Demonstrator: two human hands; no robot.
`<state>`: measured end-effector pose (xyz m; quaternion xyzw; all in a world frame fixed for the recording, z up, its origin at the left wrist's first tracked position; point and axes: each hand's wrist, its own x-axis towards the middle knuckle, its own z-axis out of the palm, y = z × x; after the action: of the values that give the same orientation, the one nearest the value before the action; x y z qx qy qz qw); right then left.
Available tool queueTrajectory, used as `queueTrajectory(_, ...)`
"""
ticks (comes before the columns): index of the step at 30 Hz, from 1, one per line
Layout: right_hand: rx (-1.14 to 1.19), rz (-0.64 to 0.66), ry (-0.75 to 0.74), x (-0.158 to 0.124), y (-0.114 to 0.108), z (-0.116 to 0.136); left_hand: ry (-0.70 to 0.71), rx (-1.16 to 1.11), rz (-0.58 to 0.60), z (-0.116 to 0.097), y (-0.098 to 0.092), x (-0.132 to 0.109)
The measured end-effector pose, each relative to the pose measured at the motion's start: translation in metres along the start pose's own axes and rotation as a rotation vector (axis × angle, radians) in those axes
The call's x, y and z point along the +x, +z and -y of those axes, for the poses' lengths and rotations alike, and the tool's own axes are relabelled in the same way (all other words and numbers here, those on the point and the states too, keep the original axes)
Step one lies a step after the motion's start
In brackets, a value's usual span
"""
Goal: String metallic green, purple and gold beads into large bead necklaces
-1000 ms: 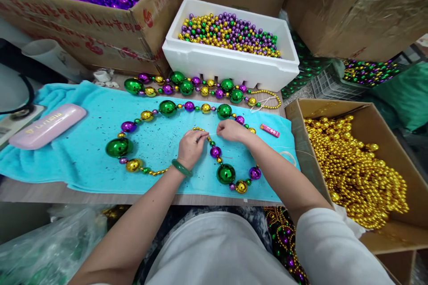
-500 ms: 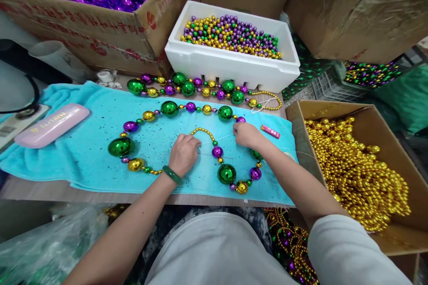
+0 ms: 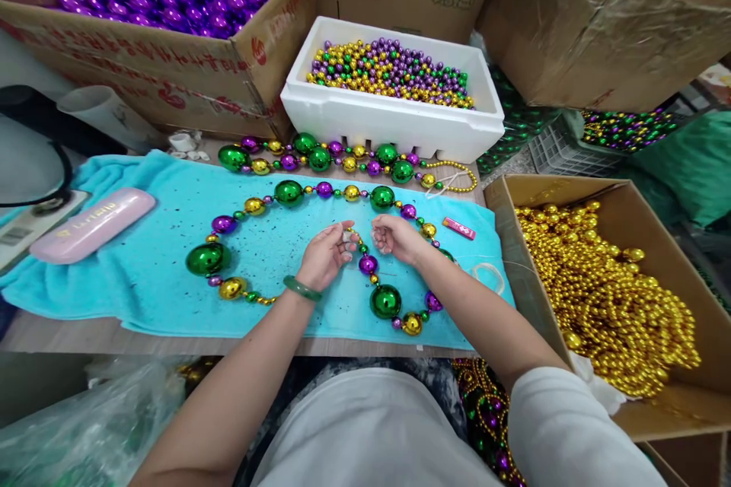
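Observation:
A beaded necklace (image 3: 386, 301) of large green, purple and gold beads lies in a loose loop on the turquoise towel (image 3: 297, 232). My left hand (image 3: 327, 255), with a green bangle on the wrist, is closed on the necklace's thin gold-bead end, by the smaller beads. Just across from it, my right hand (image 3: 395, 238) has its fingers curled together; whatever they grip is too small to make out. A second beaded necklace (image 3: 320, 159) lies doubled along the towel's far edge, ending in a gold-bead loop.
Behind the towel stands a white foam box (image 3: 394, 118) of small mixed beads. A carton (image 3: 171, 84) holds purple beads, and another carton (image 3: 571, 183) on the right holds gold strands. A pink case (image 3: 94, 226), a small pink packet (image 3: 458, 228) and pale thread (image 3: 489, 274) lie on the towel.
My right hand has turned and come left, closer to my left hand. My left hand has rolled over, and the gold-bead end that arched beside it is now mostly hidden at its fingers.

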<state>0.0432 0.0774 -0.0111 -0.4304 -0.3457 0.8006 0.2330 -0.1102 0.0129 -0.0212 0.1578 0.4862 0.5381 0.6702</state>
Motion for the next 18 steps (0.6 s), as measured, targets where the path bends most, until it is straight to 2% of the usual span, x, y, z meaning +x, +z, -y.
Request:
queueTrajectory(5,-0.145,-0.101,-0.013,0.004,-0.002,-0.001,0.094,0.227,-0.033,0.002,-0.003,0.006)
queueTrajectory(14,-0.251,-0.161,0.014,0.008,-0.006,-0.003,0.293,0.675,-0.126,0.012,-0.007,0.014)
queueTrajectory(18,-0.301,-0.2,0.025,0.008,-0.01,-0.003,0.375,0.802,-0.133,0.016,-0.01,0.017)
